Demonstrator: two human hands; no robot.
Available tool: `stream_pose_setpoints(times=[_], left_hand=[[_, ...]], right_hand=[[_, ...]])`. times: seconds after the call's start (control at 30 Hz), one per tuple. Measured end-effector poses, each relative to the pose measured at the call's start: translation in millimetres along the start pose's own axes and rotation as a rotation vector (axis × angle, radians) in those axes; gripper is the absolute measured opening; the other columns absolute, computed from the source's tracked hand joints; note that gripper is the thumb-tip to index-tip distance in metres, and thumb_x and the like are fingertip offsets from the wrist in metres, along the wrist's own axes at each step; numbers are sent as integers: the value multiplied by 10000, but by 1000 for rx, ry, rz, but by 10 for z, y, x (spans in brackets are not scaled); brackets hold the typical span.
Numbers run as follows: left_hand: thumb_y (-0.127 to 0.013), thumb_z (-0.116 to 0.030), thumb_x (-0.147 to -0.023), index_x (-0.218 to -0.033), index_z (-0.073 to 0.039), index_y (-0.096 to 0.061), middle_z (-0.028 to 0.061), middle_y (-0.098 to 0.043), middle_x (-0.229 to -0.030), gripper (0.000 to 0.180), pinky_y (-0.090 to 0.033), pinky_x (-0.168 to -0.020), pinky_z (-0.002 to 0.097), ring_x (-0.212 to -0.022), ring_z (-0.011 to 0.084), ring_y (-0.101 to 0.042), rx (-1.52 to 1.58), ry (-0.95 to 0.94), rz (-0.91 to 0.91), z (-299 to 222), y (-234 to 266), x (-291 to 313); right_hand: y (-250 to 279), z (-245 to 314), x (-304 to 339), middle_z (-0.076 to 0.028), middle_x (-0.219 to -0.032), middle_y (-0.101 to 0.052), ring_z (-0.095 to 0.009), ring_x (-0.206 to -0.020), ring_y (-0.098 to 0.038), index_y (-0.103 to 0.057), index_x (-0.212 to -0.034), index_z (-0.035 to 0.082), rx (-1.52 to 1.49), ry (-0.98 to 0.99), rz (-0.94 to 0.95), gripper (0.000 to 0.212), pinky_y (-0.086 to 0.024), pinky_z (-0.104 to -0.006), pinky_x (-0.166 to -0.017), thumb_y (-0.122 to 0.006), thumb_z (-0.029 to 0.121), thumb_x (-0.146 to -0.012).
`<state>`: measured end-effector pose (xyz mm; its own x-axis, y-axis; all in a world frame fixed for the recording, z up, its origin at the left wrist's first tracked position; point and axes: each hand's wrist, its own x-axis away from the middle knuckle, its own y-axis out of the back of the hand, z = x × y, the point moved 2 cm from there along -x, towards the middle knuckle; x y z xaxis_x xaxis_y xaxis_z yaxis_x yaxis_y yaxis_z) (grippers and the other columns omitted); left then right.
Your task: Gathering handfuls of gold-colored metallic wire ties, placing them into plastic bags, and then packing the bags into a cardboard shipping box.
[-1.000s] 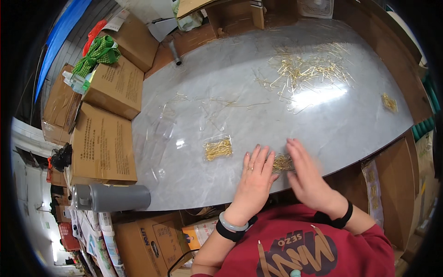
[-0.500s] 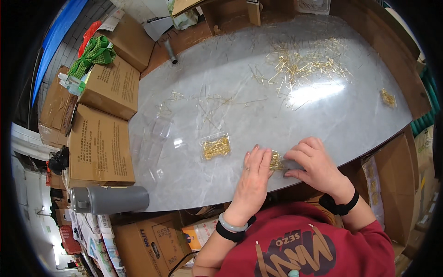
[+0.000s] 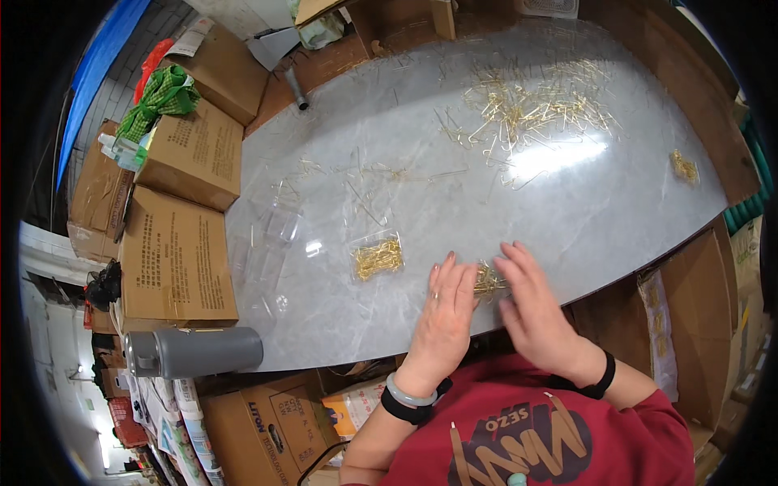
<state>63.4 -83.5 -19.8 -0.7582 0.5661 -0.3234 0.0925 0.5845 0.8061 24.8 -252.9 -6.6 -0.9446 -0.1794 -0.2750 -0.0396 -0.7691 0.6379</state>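
Left hand (image 3: 447, 304): flat, fingers extended and together, gripping nothing visible. Right hand (image 3: 535, 312): fingers straight, thumb standing apart, no closed hold seen. The gold hook bundle (image 3: 489, 281) lies between them on the grey tabletop (image 3: 324, 312), near its front edge. Actual contact on either side cannot be confirmed.

For sound squaring, in this inspector's judgement, the left hand should serve as a fixed stop while the right presses the ends in lightly and evenly; excess force risks tangling or bending wires.

Left of the hands lies a clear packet (image 3: 378, 259) of gold hooks; beyond, a loose heap of hooks (image 3: 535, 113).

Not verifiable: the bundle's outer ends, partly covered by fingers; the left palm's underside; any film around the bundle. Transparent sleeves (image 3: 266, 259) merge with the tabletop; their count is indeterminate.
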Motion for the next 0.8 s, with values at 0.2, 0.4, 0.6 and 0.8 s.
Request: stream_pose_setpoints(times=[0.2,0.4,0.6,0.8], left_hand=[[-626,86,-872,-1526,48,-290,290,-416,-1459,736,-359,-1163,535,-1385,490,-399,26,44,-30,34,-21,49],[-598,79,-907,-1553,52,-237,307,-392,-1487,740,-413,-1109,506,-1365,495,-421,59,86,-50,15,-10,67],[-597,67,-922,-1576,45,-188,312,-378,-1503,772,-427,-1096,492,-1363,492,-428,110,128,-22,44,-28,97],[-624,38,-920,-1581,36,-189,288,-350,-1544,791,-367,-1159,476,-1415,479,-372,239,127,-30,-22,160,63]], right_hand=[[-111,46,-241,-287,-1567,-309,-446,-1483,-295,-232,-1529,-69,-296,86,46,731,-272,-482,-1224,-548,-29,-870],[-100,-55,-275,-235,-1439,-502,-426,-1363,-468,-474,-1388,-56,184,280,100,546,-369,-491,-1169,-619,-7,-864],[-96,-33,-230,-208,-1417,-529,-401,-1320,-511,-541,-1335,-41,226,278,73,517,-431,-486,-1111,-686,33,-844],[23,-39,-195,-193,-1412,-535,-394,-1291,-528,-522,-1371,-10,142,187,10,544,-451,-471,-1086,-705,50,-862]])
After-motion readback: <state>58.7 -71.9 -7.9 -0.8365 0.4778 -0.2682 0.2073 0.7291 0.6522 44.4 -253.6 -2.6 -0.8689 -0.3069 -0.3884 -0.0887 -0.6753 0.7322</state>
